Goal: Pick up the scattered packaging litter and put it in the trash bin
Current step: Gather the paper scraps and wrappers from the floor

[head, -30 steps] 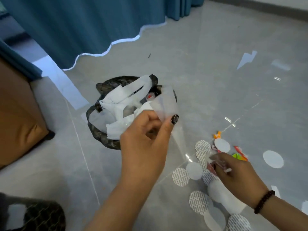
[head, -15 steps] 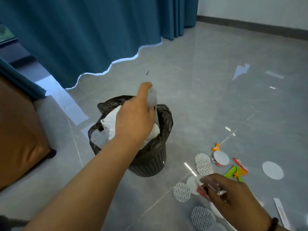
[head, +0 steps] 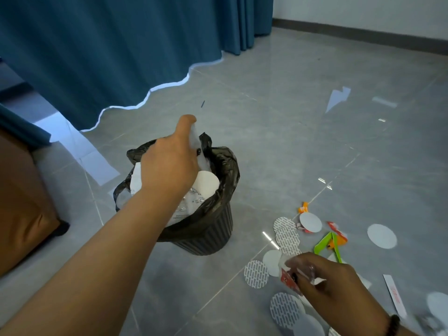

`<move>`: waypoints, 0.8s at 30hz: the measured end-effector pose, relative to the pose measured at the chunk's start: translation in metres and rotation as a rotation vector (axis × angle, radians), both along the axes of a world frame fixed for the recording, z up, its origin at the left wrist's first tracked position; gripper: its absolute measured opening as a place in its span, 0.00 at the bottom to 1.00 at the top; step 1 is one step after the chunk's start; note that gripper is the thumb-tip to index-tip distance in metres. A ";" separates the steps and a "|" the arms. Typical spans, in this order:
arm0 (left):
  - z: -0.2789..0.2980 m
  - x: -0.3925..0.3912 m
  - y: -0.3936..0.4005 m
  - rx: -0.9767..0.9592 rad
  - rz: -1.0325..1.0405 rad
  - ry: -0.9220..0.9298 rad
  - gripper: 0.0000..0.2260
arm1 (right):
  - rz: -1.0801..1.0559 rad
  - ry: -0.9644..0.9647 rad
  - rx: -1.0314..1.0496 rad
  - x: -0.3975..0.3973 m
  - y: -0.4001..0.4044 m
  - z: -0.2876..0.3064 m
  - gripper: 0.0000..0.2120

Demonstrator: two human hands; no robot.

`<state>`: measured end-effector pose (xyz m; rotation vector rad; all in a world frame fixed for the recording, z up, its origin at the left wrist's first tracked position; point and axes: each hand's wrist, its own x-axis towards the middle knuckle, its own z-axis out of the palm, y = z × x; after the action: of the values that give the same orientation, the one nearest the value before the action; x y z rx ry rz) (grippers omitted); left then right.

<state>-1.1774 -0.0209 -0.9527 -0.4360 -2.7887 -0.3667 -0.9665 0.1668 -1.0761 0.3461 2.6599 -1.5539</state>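
my left hand (head: 169, 163) grip pinching clear wrapper (head: 194, 139) over trash bin (head: 208, 238), ready to drop | right hand (head: 332, 282) grip clutching red wrapper (head: 288, 282) off floor (head: 291, 132), queued next

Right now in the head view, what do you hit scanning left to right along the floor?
Brown cushioned furniture → black-lined trash bin, left hand above it holding a clear wrapper → patterned round seals → green strip → plain white disc.
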 end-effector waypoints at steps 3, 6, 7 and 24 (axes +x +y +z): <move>0.000 -0.005 -0.006 0.011 0.026 -0.046 0.25 | 0.007 0.001 0.005 0.000 -0.001 -0.003 0.21; -0.007 -0.011 -0.005 -0.007 0.058 -0.078 0.22 | 0.025 -0.004 0.038 -0.003 -0.002 -0.005 0.21; -0.009 -0.014 -0.004 -0.013 0.080 -0.076 0.21 | 0.030 -0.004 0.049 -0.004 -0.002 -0.006 0.22; -0.016 -0.017 -0.011 0.038 0.175 -0.189 0.30 | 0.019 -0.150 0.061 0.002 0.003 0.003 0.18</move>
<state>-1.1940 -0.0318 -0.9687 -0.1538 -2.9681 -0.4395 -0.9647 0.1698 -1.0728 0.4210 2.5912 -1.3851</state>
